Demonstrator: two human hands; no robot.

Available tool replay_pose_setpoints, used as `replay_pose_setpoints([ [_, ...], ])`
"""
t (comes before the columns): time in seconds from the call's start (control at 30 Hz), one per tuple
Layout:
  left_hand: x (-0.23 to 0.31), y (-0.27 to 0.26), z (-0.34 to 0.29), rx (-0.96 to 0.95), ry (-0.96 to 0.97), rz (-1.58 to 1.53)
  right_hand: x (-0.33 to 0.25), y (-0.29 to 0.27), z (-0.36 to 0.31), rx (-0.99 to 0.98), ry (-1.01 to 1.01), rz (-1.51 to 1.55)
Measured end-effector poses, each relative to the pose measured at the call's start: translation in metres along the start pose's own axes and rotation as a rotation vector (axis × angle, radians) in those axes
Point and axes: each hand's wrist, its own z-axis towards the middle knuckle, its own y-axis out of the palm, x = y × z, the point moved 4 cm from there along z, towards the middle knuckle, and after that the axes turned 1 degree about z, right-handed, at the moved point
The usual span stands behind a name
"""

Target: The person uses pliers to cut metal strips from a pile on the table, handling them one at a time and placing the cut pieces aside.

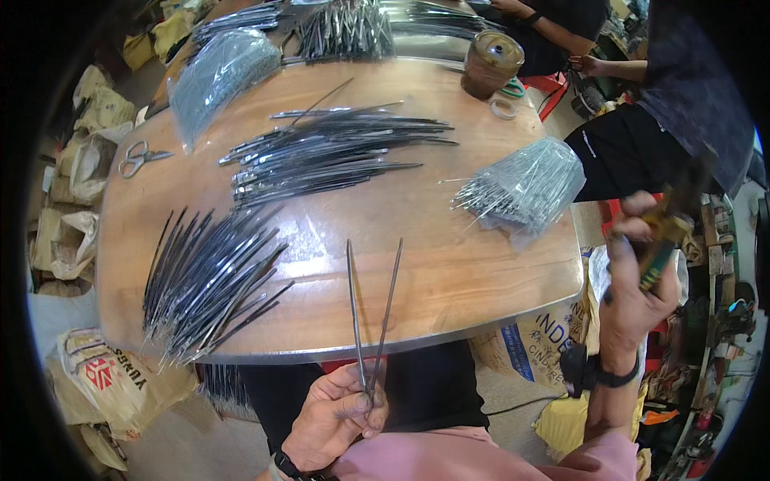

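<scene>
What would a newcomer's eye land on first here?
Probably the heap of long, dark metal strips midway across the brown wooden table. Then the thin dark metal V held in the left hand at the near edge, and the blurred, green-handled tool in the right hand at far right.

From far away, I see two long, thin, dark, shiny sticks [355, 309] making an upright V low in the middle, and blurry green-and-yellow metal pliers [670, 228] tilted at the right.
</scene>
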Motion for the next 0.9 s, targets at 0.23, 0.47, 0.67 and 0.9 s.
replay_pose_setpoints([
  [0.23, 0.0, 0.018, -0.001, -0.191, 0.039, -0.116, 0.014, -0.001, -0.076, -0.224, 0.344, 0.051],
  [0.47, -0.001, 0.015, 0.004, 0.088, 0.133, 0.278, 0.037, -0.005, -0.149, -0.07, 1.167, 0.949],
  [0.67, -0.007, 0.016, 0.014, 0.178, 0.206, 0.568, 0.014, 0.013, -0.192, 0.008, 1.414, 1.693],
  [0.9, -0.005, 0.012, 0.016, 0.212, 0.193, 0.743, 0.012, 0.026, -0.171, -0.192, 1.204, 1.2],
])
